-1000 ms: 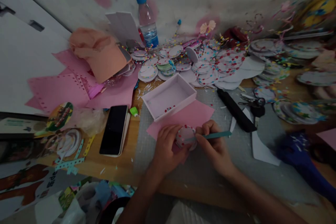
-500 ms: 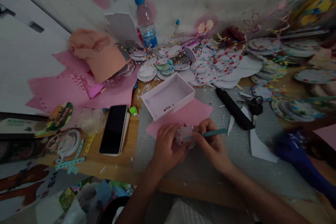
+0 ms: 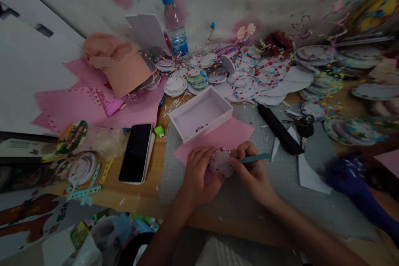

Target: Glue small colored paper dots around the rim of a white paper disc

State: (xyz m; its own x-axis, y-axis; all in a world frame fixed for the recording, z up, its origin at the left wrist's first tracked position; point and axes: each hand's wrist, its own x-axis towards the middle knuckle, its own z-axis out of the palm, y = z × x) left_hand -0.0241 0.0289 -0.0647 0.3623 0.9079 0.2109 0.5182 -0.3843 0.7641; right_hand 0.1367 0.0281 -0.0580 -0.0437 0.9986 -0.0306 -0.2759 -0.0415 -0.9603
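My left hand point(image 3: 199, 174) is closed around the left and lower edge of a small round pale paper disc point(image 3: 221, 162) with red bits along its rim. My right hand point(image 3: 252, 174) pinches a thin flat teal stick-like tool point(image 3: 257, 158), whose exact kind I cannot make out. Its near end is hidden by my right fingers, which are at the disc's right edge. Beneath the disc lies a pink sheet point(image 3: 235, 131). Just beyond stands an open white box point(image 3: 215, 124) with a few tiny red bits inside.
A grey cutting mat point(image 3: 181, 193) covers the middle of the table. Decorated paper discs point(image 3: 246, 79) are piled at the back beside a water bottle point(image 3: 175, 27). A phone point(image 3: 135, 153) lies left; a black cutter-like tool point(image 3: 280, 131), keys point(image 3: 305, 129) and a blue tape dispenser point(image 3: 352, 178) are right.
The disc has turned slightly in my left hand, so its face shows rounder and flatter to the camera. My right hand still holds the teal tool; the whole view has shifted a little.
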